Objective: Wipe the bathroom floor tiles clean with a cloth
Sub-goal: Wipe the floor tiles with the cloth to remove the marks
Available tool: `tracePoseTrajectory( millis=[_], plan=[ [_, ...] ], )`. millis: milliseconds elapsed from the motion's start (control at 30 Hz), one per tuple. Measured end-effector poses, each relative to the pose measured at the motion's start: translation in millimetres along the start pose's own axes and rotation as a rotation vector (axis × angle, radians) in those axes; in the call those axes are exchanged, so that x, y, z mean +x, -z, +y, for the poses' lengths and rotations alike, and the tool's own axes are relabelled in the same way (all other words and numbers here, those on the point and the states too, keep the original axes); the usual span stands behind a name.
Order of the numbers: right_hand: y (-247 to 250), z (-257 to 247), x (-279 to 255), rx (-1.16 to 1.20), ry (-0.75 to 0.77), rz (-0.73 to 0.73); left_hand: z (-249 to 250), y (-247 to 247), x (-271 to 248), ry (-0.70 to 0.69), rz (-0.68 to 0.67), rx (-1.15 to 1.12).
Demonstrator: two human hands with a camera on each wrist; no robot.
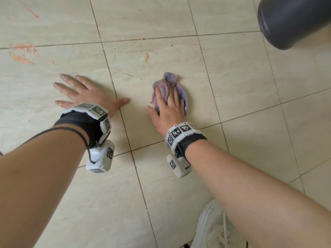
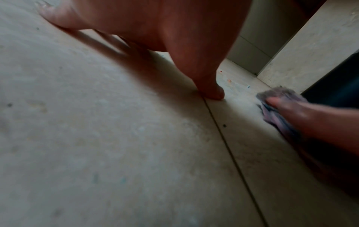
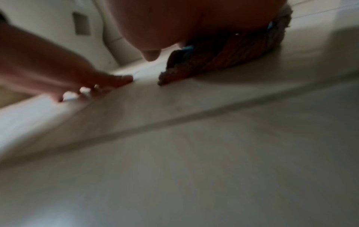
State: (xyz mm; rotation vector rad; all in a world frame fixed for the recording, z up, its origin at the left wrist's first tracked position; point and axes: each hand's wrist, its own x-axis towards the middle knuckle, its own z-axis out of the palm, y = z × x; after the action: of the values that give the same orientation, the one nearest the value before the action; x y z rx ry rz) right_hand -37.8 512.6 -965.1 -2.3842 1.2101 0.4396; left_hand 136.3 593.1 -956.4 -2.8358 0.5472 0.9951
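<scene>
R hand (image 1: 169, 109) lay flat on the cloth (image 1: 165, 90), pressing it to the floor (image 1: 241, 72) — fingers (image 1: 174, 94) straight and close together on top of the fabric, thumb out to the side on the tile. The cloth was a bunched purple-grey rag, sitting on the tile just right of a grout line, w/ its crumpled end sticking out past the fingertips. From the right wrist view the rag showed under the palm, a bit of blue in its folds.

L hand (image 1: 84, 92) was planted palm-down on the next tile over, fingers spread wide, thumb tip reaching across the grout line toward the cloth but not touching it. It held nothing.

Orange smears (image 1: 23, 52) marked the tiles at far left; a smaller orange mark (image 1: 146, 57) and a few coloured specks lay beyond the cloth. A dark grey rounded object (image 1: 293, 20) stood at upper right — can't tell what it was. A white shoe (image 1: 213, 228) showed at the bottom edge, under the R forearm.
</scene>
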Motion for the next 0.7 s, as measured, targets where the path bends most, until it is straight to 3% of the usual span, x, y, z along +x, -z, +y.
tracePoseTrajectory(
  millis=[100,233,333,433,567,700],
  plan=[
    [-10.8,23.5,-30.6,-0.066,0.017,-0.023,0.5,2.0,-0.1,-0.013,-0.009,-0.002],
    [-5.7,40.8,-28.7,-0.018,-0.237,-0.032,-1.1,4.0,-0.4,-0.034,-0.013,0.004],
    [5.2,37.4,0.3,0.065,-0.439,0.009,-6.5,6.2,-3.7,-0.073,-0.026,0.013],
    [12.6,21.0,33.9,0.125,-0.545,0.05,-23.6,5.5,-5.6,-0.174,-0.026,0.033],
    [22.1,-15.4,69.5,0.158,-0.505,0.066,-58.6,7.6,-5.5,-0.257,-0.029,0.028],
    [32.1,-40.2,91.7,0.236,-0.455,0.075,-84.5,11.1,-4.9,-0.195,-0.034,0.018]
  ],
)
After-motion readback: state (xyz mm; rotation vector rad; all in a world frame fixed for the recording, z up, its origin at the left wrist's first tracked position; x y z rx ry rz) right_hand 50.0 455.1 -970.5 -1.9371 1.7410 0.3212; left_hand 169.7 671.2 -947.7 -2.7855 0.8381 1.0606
